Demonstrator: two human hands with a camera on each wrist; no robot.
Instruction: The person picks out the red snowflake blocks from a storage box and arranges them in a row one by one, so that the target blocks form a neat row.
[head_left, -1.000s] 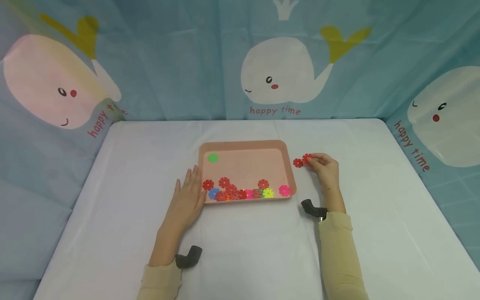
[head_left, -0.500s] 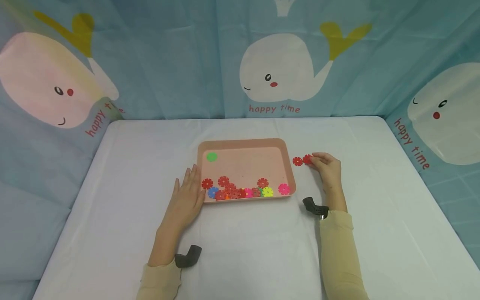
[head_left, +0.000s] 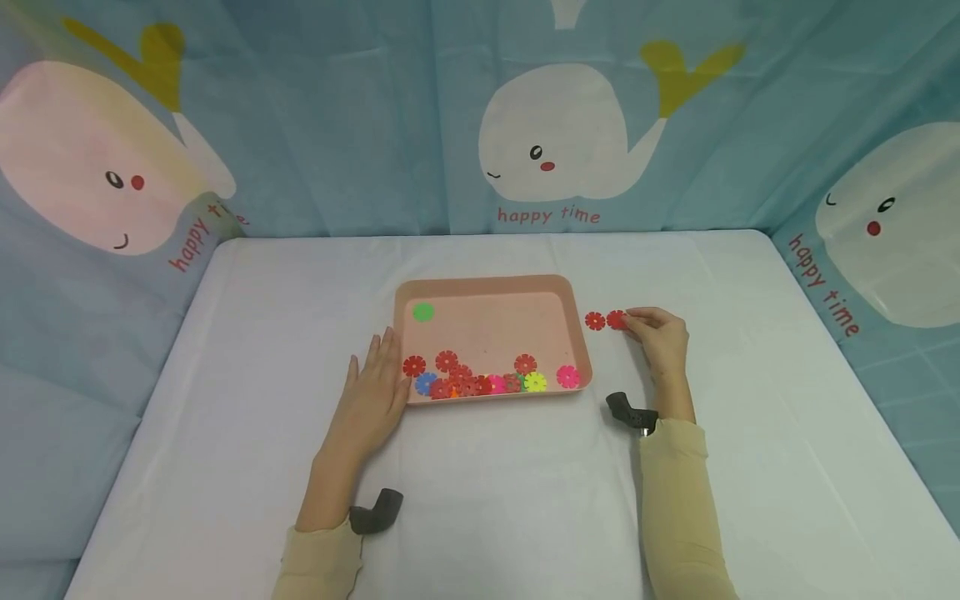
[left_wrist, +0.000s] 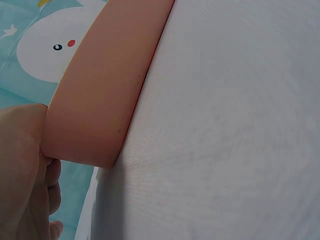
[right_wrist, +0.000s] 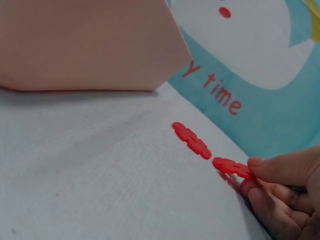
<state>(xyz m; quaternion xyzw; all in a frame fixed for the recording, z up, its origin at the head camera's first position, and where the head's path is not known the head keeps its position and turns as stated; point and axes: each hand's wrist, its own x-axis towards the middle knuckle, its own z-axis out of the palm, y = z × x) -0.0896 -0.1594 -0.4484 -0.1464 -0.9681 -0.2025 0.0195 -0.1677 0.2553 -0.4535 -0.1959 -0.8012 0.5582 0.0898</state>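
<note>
My right hand point(head_left: 660, 342) pinches a red notched disc point(right_wrist: 232, 167) between thumb and fingers, tilted just above the white cloth. Beside it, a second red disc point(right_wrist: 191, 140) lies flat on the cloth, a narrow gap apart. My left hand point(head_left: 367, 404) lies with straight fingers along the left side of a pink tray point(head_left: 480, 287), touching its wall. In the tray, several notched discs gather along the near edge, among them a blue disc point(head_left: 426, 383), a yellow disc point(head_left: 535, 382) and a pink disc point(head_left: 568, 377). A green disc point(head_left: 423, 312) sits at the far left corner.
A white cloth point(head_left: 510, 483) covers the table. Blue curtains point(head_left: 360, 125) printed with whales stand behind it and at both sides. Dark wrist mounts point(head_left: 377, 512) show at both cuffs.
My right hand has shifted slightly right with its red disc, widening the gap to the one on the cloth. My left hand keeps its place at the tray.
</note>
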